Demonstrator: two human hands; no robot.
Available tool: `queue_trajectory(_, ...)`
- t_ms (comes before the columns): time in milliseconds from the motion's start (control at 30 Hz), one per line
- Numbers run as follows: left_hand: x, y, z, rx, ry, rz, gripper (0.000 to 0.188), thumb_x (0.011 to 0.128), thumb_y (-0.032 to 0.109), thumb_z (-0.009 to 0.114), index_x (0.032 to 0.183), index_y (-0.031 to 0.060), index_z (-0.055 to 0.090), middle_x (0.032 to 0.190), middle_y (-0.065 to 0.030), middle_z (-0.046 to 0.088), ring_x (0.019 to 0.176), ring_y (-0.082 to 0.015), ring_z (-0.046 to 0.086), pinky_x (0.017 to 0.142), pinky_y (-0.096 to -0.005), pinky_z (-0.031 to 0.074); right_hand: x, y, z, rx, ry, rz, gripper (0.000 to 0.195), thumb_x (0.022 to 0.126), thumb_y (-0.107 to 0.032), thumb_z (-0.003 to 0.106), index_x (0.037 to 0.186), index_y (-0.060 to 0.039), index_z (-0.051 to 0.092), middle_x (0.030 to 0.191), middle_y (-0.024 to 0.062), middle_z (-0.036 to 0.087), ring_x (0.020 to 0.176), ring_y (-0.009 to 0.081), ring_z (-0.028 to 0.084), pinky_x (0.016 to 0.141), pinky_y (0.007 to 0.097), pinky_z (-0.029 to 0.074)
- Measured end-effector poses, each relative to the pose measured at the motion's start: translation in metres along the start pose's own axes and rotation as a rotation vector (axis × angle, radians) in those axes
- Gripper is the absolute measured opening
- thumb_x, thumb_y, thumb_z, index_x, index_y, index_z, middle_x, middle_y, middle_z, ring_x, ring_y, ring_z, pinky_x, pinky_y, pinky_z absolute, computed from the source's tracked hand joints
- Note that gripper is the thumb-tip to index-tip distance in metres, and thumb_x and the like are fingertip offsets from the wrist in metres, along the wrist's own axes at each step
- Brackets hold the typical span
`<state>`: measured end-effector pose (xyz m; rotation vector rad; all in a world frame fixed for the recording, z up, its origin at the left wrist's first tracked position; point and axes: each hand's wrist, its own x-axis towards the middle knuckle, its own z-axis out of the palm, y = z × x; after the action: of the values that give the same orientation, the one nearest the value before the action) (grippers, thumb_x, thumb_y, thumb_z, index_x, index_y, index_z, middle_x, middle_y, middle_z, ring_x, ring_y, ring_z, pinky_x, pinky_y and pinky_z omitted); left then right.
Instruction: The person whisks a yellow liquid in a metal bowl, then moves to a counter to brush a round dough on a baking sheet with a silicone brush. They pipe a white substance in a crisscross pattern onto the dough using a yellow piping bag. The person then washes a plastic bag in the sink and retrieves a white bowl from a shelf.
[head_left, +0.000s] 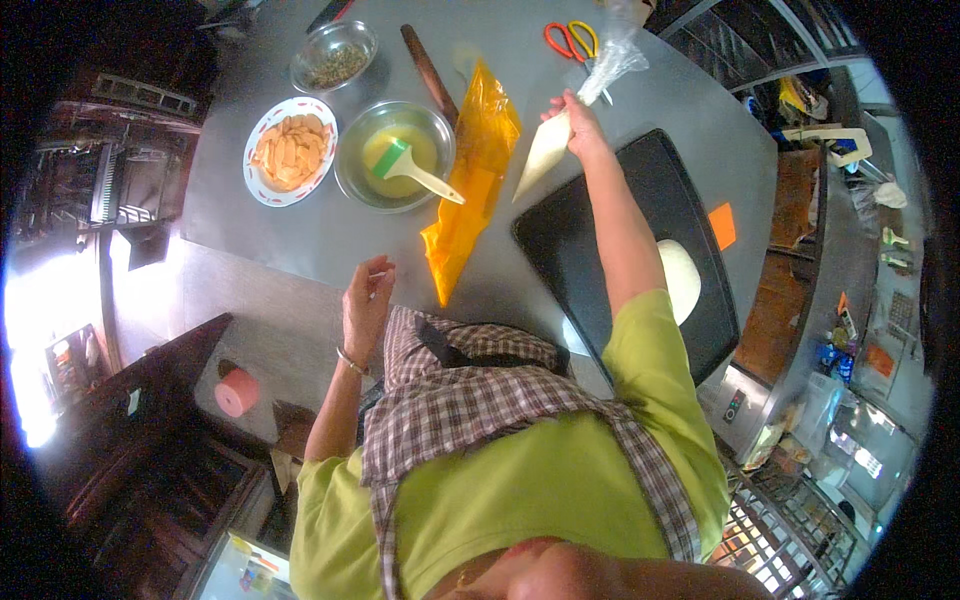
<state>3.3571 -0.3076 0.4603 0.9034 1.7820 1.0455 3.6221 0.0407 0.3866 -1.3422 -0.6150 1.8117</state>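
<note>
My right hand (581, 124) grips a clear piping bag (546, 150) of pale filling, its tip pointing down and left over the table. My left hand (369, 292) is held near the table's front edge with fingers loosely curled; I see nothing in it. A yellow plastic sheet or bag (480, 172) lies between the hands. Left of it, a steel bowl (349, 161) holds yellowish liquid, with a green-bristled pastry brush (405, 166) resting across it. Under my right forearm is a black baking tray (577, 232) with a round white piece of dough (681, 281) on it.
A plate of orange-brown slices (291, 150) and a steel bowl of dried flakes (337, 66) stand at the left of the metal table (247, 232). Behind lie a wooden rolling pin (427, 71) and scissors (574, 41). An orange scraper (721, 225) lies right of the tray.
</note>
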Motion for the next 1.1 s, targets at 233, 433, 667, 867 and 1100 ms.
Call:
queue_trajectory(233,0.055,-0.020,0.051,0.447,-0.188,0.236,0.055,0.076,0.021,0.064,0.122,0.0034,0.040,0.110,-0.0172,0.051,0.101,-0.0350,0.049,0.087,-0.0417,0.040,-0.048,0.014,-0.007,-0.576,0.254,-0.374,0.051,0.084,-0.033,0.060,0.122,-0.0045,0.042,0.119,0.0085,0.048,0.110,0.0171,0.044,0.090,0.0344,0.036)
queue_trajectory(433,0.110,-0.048,0.088,0.341,-0.347,0.200,0.059,0.071,0.023,0.066,0.120,0.0008,0.042,0.107,-0.0184,0.056,0.098,-0.0323,0.054,0.083,-0.0394,0.044,-0.181,0.084,-0.016,-0.324,-0.261,0.020,0.033,0.089,-0.028,0.053,0.109,-0.0021,0.052,0.092,0.0060,0.060,0.081,0.0147,0.059,0.074,0.0281,0.049)
queue_trajectory(667,0.093,-0.007,0.108,-0.055,-0.781,0.014,0.041,0.077,0.021,0.061,0.110,-0.0024,0.051,0.094,-0.0101,0.063,0.084,-0.0166,0.061,0.071,-0.0296,0.049,-0.223,0.114,0.010,-0.168,-0.313,0.176,0.046,0.088,-0.035,0.053,0.121,-0.0035,0.044,0.107,0.0071,0.057,0.094,0.0145,0.057,0.079,0.0286,0.048)
queue_trajectory(867,0.098,0.076,0.140,-0.475,-0.881,-0.023,0.030,0.082,0.021,0.059,0.104,0.0006,0.057,0.097,-0.0059,0.061,0.085,-0.0145,0.060,0.074,-0.0269,0.047,-0.249,0.058,0.011,-0.064,-0.240,0.067,0.049,0.086,-0.037,0.056,0.118,-0.0015,0.047,0.107,0.0075,0.059,0.092,0.0157,0.059,0.079,0.0291,0.048)
queue_trajectory(1100,0.100,0.123,0.178,-0.511,-0.905,-0.130,0.031,0.084,0.024,0.057,0.105,0.0010,0.056,0.098,-0.0055,0.061,0.089,-0.0145,0.058,0.079,-0.0269,0.045,-0.262,0.031,0.010,0.073,-0.061,-0.220,0.043,0.085,-0.029,0.060,0.113,0.0009,0.050,0.098,0.0092,0.061,0.079,0.0167,0.062,0.068,0.0301,0.052)
